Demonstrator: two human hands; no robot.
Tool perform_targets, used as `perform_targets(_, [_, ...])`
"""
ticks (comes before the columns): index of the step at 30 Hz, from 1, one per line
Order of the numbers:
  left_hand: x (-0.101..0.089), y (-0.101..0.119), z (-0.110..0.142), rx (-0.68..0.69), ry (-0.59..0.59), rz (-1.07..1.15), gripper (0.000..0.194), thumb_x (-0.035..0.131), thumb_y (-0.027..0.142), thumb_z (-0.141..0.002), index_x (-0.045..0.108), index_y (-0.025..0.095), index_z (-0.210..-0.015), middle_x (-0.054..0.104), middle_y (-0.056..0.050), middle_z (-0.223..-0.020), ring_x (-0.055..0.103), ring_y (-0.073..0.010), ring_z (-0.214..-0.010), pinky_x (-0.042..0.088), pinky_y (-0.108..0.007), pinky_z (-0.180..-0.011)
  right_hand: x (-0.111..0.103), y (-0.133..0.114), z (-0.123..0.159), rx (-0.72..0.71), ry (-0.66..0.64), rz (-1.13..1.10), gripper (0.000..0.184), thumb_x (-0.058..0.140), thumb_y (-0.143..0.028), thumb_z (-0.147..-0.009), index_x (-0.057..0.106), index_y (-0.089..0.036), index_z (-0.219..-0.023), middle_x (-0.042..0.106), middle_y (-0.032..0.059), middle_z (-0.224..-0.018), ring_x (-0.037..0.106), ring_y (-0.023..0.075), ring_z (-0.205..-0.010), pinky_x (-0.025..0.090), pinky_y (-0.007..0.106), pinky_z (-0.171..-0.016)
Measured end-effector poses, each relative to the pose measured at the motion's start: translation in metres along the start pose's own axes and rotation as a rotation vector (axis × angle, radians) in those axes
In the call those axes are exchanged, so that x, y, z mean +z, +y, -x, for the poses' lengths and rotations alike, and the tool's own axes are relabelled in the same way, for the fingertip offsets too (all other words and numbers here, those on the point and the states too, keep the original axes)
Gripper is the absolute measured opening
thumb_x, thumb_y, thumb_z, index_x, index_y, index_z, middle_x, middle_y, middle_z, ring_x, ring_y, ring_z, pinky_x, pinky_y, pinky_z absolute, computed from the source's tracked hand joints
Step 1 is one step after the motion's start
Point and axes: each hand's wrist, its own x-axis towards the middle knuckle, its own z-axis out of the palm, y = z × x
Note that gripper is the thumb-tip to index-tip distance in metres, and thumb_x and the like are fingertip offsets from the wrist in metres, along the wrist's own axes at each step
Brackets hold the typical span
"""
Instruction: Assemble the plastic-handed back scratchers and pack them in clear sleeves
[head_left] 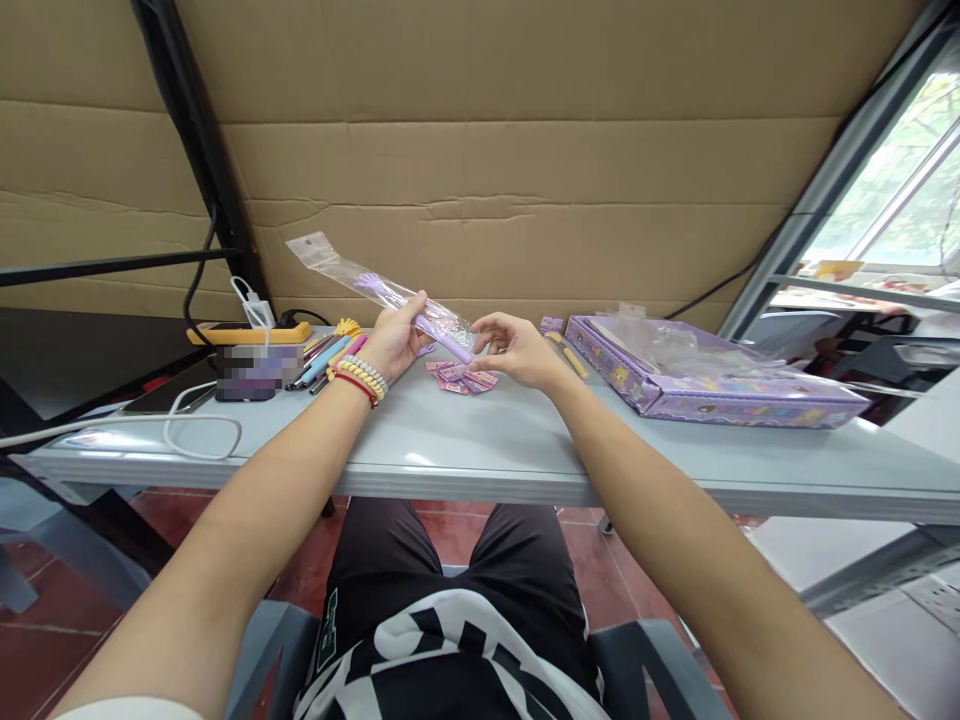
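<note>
My left hand (396,338), with beaded bracelets at its wrist, is closed round a long clear plastic bag (319,255). Inside the bag lies a slim purple pen-like stick (450,342) with a wider, hand-shaped far end. The bag slants over the table, its hang-hole end up to the left. At the lower right end of the bag, my right hand (514,348) pinches the plastic edge between thumb and fingers. Just under the bag, several small pink-and-purple printed packets (461,378) lie in a loose pile on the table.
A purple printed box (720,400) with crumpled clear plastic (675,345) on top stands at the right. Yellow pens (568,355) lie beside it. To the left are several colored pens (322,362), a phone (255,375) and a white cable (202,420). Cardboard (510,160) backs the table (480,450).
</note>
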Motion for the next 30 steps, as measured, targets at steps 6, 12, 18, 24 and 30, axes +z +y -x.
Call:
perform_targets(6, [0.002,0.001,0.005,-0.01,-0.059,-0.043,0.022,0.072,0.027,-0.079,0.054,0.015,-0.077,0.064,0.001,-0.069,0.064,-0.0097,-0.064,0.055,-0.025,-0.069,-0.002,0.004,-0.002,0.026,-0.016,-0.045,0.057,0.084,-0.032,-0.052,0.056,-0.015,-0.099,0.065,0.0004,-0.075,0.054,0.0107,-0.058,0.04,0.026,-0.055])
perform_targets(12, [0.002,-0.003,0.007,-0.055,-0.202,-0.118,0.014,0.066,0.022,-0.084,0.057,0.013,-0.078,0.067,-0.001,-0.071,0.067,-0.0129,-0.068,0.058,-0.031,-0.075,-0.002,0.007,-0.001,0.038,0.0,-0.003,0.062,0.084,-0.032,-0.051,0.055,-0.016,-0.103,0.063,0.0,-0.076,0.056,0.0129,-0.062,0.043,0.027,-0.059])
perform_targets(18, [0.004,-0.008,0.01,-0.151,-0.264,-0.195,0.01,0.06,0.021,-0.088,0.06,0.012,-0.083,0.069,-0.005,-0.074,0.067,-0.0143,-0.065,0.058,-0.029,-0.064,0.003,0.001,0.002,-0.094,0.117,0.238,0.074,0.087,-0.038,-0.049,0.053,-0.018,-0.112,0.063,-0.0001,-0.082,0.048,0.0088,-0.054,0.041,0.025,-0.055])
perform_targets(24, [0.006,-0.012,0.013,-0.263,-0.307,-0.268,0.011,0.063,0.021,-0.086,0.061,0.01,-0.084,0.067,-0.004,-0.072,0.066,-0.0139,-0.061,0.058,-0.029,-0.061,0.007,-0.003,0.005,-0.117,0.038,0.312,0.066,0.079,-0.025,-0.059,0.052,-0.018,-0.119,0.066,-0.0015,-0.076,0.05,0.0096,-0.054,0.041,0.024,-0.057])
perform_targets(30, [0.002,-0.01,0.009,-0.213,-0.289,-0.394,0.014,0.068,0.023,-0.082,0.062,0.011,-0.083,0.065,-0.004,-0.069,0.064,-0.0147,-0.06,0.054,-0.027,-0.055,0.008,-0.005,0.005,-0.037,0.015,0.345,0.055,0.067,-0.016,-0.066,0.054,-0.017,-0.119,0.061,-0.0061,-0.059,0.052,0.0109,-0.053,0.039,0.023,-0.057])
